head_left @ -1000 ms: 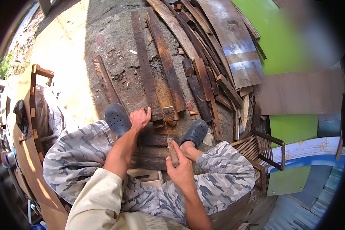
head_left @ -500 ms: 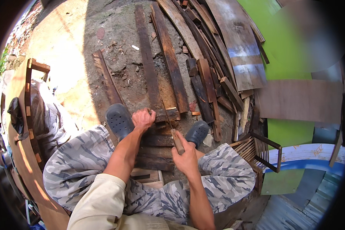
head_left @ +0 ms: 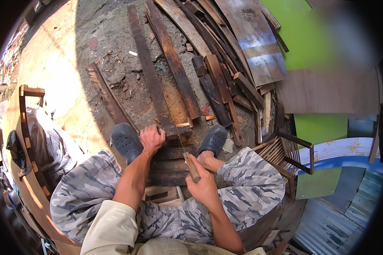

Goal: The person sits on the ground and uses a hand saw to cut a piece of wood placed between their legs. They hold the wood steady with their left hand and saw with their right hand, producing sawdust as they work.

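Observation:
My right hand (head_left: 201, 180) is wrapped round the wooden handle of a handsaw (head_left: 192, 168). Its thin blade points away from me and meets a dark wooden board (head_left: 171, 131) between my feet. A pale, freshly cut end shows on that board just right of the blade. To the left of the blade, my left hand (head_left: 152, 138) bears down on the board with its fingers curled over it. Beneath lie several dark wooden pieces (head_left: 168, 165), stacked crosswise. A long dark plank (head_left: 147, 63) stretches from the board toward the far side of the ground.
My dark clogs (head_left: 126, 141) stand either side of the board. A scorched plank (head_left: 174, 63) and a shorter one (head_left: 108, 93) lie ahead. Piled timber (head_left: 212, 38) fills the right, near a slatted wooden frame (head_left: 285, 155). A wooden panel (head_left: 34, 199) stands at left.
My right hand has drawn the saw back toward me, and less of the blade shows beyond the board. My left hand still holds the board. The whole view has shifted slightly.

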Tool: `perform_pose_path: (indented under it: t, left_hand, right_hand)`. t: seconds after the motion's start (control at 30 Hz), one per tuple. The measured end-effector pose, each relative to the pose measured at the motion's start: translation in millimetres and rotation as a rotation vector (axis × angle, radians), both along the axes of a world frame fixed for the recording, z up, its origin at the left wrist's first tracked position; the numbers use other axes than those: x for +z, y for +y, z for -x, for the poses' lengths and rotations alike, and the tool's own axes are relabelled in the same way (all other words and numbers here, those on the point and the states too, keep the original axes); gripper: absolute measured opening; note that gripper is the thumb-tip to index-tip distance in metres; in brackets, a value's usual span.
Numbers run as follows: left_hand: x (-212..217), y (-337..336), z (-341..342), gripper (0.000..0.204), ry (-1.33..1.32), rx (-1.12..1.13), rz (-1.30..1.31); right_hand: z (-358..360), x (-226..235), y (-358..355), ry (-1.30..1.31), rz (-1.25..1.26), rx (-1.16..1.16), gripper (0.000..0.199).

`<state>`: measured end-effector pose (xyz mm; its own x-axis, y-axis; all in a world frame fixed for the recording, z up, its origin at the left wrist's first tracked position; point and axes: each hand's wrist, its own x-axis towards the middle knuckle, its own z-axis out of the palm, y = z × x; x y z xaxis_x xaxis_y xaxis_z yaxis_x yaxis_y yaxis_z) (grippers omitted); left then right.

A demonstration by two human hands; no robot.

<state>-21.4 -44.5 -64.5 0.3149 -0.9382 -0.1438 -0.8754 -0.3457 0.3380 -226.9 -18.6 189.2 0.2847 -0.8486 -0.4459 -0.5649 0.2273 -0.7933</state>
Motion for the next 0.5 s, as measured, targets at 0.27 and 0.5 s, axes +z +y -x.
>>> perform_pose_path:
  t: [0.27, 0.5]
  left_hand:
    - [-5, 17, 9, 0.029, -0.049, -0.024, 0.073]
    - [25, -30, -7, 0.045, 0.100, 0.040, -0.238]
  right_hand:
    - [-6, 9, 27, -0.014, -0.052, -0.061, 0.068]
    - [1, -17, 12, -0.050, -0.007, -0.064, 0.069]
